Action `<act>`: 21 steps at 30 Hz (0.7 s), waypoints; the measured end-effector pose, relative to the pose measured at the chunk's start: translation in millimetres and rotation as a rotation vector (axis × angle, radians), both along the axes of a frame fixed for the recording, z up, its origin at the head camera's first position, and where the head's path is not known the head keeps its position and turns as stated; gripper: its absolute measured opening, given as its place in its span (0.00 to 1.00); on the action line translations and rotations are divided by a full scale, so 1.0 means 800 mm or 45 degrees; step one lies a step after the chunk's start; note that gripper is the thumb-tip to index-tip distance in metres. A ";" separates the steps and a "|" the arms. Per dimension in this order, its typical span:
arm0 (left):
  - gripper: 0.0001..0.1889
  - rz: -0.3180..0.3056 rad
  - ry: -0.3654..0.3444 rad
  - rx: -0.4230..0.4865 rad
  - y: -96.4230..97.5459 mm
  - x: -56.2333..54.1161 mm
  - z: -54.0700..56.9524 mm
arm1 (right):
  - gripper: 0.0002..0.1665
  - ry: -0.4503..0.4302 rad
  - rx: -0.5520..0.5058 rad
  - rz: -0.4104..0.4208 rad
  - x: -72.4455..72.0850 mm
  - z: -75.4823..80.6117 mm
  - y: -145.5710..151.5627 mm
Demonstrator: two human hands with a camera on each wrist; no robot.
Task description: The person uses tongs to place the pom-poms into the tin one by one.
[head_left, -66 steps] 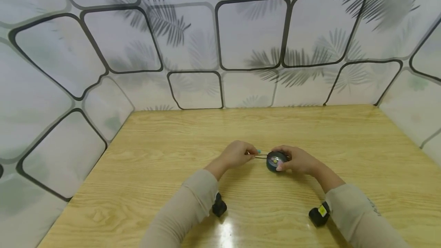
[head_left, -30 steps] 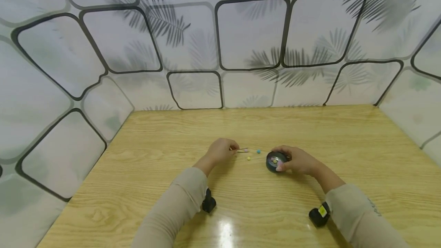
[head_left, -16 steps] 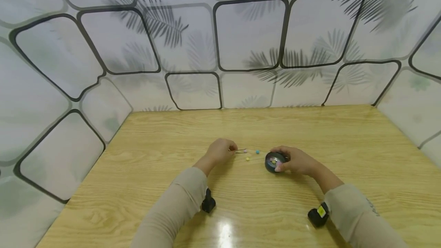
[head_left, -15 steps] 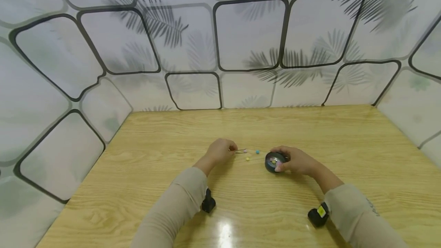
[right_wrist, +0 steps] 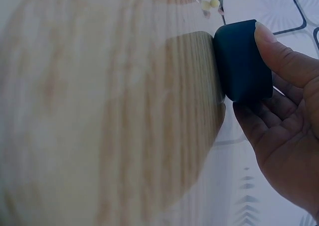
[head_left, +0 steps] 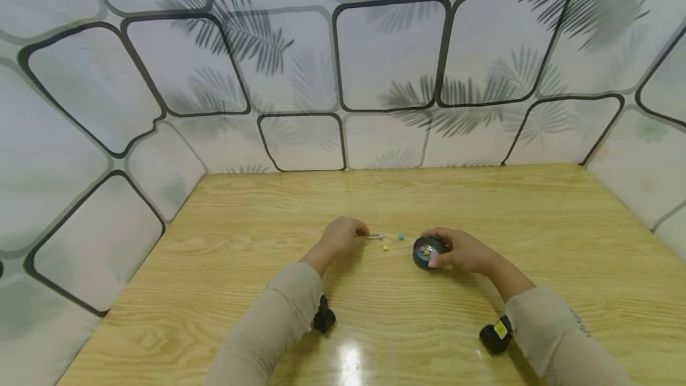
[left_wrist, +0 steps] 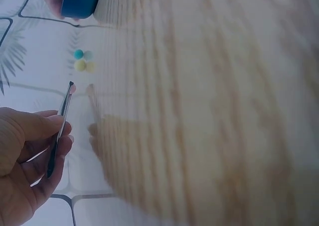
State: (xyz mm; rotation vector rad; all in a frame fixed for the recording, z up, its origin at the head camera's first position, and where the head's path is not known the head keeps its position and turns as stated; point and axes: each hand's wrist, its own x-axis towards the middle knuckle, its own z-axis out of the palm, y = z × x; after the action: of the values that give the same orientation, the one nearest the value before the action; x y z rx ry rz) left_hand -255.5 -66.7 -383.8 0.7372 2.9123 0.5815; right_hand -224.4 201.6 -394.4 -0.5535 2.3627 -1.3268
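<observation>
My left hand (head_left: 342, 236) pinches metal tweezers (left_wrist: 64, 106) between thumb and fingers. Their tips point right, at a small pink-purple bead (head_left: 381, 236) on the table; in the left wrist view the bead is at the tips. Whether they grip it firmly I cannot tell. A blue bead (head_left: 401, 236) and a yellow bead (head_left: 385, 248) lie just to the right. My right hand (head_left: 463, 250) holds a dark blue-green round dish (right_wrist: 244, 61) by its side, thumb at the rim, with the dish standing on the table. Several small beads show inside it.
The wood-grain table (head_left: 268, 213) reflects light near its front. A patterned backdrop (head_left: 391, 52) rises behind and at both sides. Black wrist cameras hang below both sleeves, the left camera (head_left: 324, 316) and the right camera (head_left: 496, 336).
The tweezers have gone left from beside the dish to the pink-purple bead, uncovering the yellow bead. Lately their tips have drawn closer together. The right hand and dish have stayed put.
</observation>
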 end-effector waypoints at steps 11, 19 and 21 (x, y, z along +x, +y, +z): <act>0.07 -0.020 0.015 0.035 0.003 0.008 0.005 | 0.38 0.007 0.017 0.000 0.001 0.001 -0.001; 0.07 -0.054 -0.005 0.118 0.013 0.015 0.010 | 0.38 0.003 0.012 -0.003 0.003 0.003 -0.002; 0.07 -0.062 -0.011 0.131 0.015 0.017 0.012 | 0.38 -0.001 0.006 -0.001 0.003 0.003 -0.002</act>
State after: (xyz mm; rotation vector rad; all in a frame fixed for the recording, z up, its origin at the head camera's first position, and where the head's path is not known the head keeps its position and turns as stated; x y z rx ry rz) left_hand -242.2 -54.7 -374.3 0.8131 2.8655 0.7315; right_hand -222.3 200.1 -392.2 -0.5509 2.3652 -1.3213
